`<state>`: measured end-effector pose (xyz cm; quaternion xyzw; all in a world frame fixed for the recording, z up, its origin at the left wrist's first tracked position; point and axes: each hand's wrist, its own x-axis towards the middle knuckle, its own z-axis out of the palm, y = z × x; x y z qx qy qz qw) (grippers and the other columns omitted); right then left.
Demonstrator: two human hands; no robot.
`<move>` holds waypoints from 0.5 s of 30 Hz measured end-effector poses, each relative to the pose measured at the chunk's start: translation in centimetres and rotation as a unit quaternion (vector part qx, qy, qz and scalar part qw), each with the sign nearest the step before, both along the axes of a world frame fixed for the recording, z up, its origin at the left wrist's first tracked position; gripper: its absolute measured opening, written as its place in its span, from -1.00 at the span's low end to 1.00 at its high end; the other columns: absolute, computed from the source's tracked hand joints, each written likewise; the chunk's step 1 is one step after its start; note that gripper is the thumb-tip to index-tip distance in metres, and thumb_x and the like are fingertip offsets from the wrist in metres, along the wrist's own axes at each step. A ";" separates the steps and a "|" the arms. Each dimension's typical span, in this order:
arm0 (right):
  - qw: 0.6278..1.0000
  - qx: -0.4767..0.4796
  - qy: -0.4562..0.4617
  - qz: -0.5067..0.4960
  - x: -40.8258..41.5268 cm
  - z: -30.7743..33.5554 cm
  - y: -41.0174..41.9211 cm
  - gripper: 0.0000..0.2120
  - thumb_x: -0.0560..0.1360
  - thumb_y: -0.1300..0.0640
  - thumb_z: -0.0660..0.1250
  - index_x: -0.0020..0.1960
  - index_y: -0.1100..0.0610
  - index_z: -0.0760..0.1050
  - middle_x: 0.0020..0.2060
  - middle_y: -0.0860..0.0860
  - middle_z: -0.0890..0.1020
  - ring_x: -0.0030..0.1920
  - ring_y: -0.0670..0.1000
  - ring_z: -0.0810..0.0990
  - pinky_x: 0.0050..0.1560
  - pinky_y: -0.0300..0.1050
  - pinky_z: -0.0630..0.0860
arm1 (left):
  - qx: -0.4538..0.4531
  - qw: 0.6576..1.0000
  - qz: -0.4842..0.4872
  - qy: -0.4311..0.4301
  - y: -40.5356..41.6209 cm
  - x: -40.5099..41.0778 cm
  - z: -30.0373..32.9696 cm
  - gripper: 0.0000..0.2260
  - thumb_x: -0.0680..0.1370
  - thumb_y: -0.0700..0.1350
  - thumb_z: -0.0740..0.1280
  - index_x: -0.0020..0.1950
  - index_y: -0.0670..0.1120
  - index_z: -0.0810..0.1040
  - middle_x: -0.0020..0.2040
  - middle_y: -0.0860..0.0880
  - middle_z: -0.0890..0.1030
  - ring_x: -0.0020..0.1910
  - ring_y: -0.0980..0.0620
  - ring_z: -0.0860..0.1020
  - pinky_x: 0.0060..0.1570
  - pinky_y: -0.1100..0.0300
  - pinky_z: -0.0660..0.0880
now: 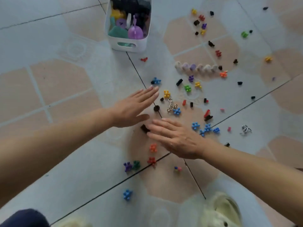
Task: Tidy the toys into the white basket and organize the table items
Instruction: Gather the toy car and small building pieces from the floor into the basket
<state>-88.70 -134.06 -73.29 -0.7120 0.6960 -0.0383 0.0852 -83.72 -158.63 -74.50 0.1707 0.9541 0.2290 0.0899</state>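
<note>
Both bare hands reach out flat over the tiled floor, palms down and holding nothing. The left hand has its fingers straight and pressed together, the thumb held apart below them; the fingertips lie just beside a blue knobbly plastic building piece and near a yellow knobbly piece. The right hand has its fingers slightly spread and extended, the tips touching or just over a small black plastic block; whether they press on it cannot be told. Between the two hands sits a small black round piece, and just beyond it a bent metal wire puzzle beside another blue piece. The white plastic basket stands on the floor well beyond the hands, near the far edge of the view, already holding purple, teal, yellow and black toys. Many small coloured pieces lie scattered over the floor to the right of the hands, with an orange piece and a red piece just below the right hand.
</note>
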 end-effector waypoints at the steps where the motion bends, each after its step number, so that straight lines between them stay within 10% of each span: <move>1: 1.000 -0.010 -0.005 0.018 1.5 -0.3 1.0 -0.57 0.56 0.12 0.22 0.43 0.09 0.39 0.46 0.07 0.35 0.49 0.10 0.27 0.47 0.08 0.21 | -0.022 0.999 -0.045 0.008 0.0 2.3 0.4 -0.28 0.56 0.18 0.10 0.55 -0.12 -0.15 0.57 -0.08 -0.16 0.55 -0.01 -0.19 0.52 0.07 -0.17; 8: 0.995 0.063 0.020 0.071 7.7 -3.1 8.5 -0.45 0.56 -0.07 0.11 0.54 -0.07 0.13 0.55 -0.04 0.12 0.56 0.07 0.03 0.45 0.19 0.02 | -0.086 0.989 -0.091 -0.079 4.8 19.1 -0.8 0.11 0.29 0.54 0.13 0.52 -0.25 -0.01 0.53 -0.33 -0.03 0.52 -0.28 -0.08 0.44 -0.18 -0.08; 15: 0.995 0.061 0.062 0.046 5.5 -4.4 7.9 -0.46 0.57 -0.23 0.05 0.53 -0.15 0.12 0.54 -0.07 0.15 0.55 0.08 0.07 0.43 0.20 -0.03 | -0.106 0.993 -0.055 -0.006 7.6 15.3 -3.2 -0.16 0.47 0.39 0.06 0.53 -0.17 0.02 0.52 -0.28 0.10 0.51 -0.30 0.02 0.44 -0.19 0.03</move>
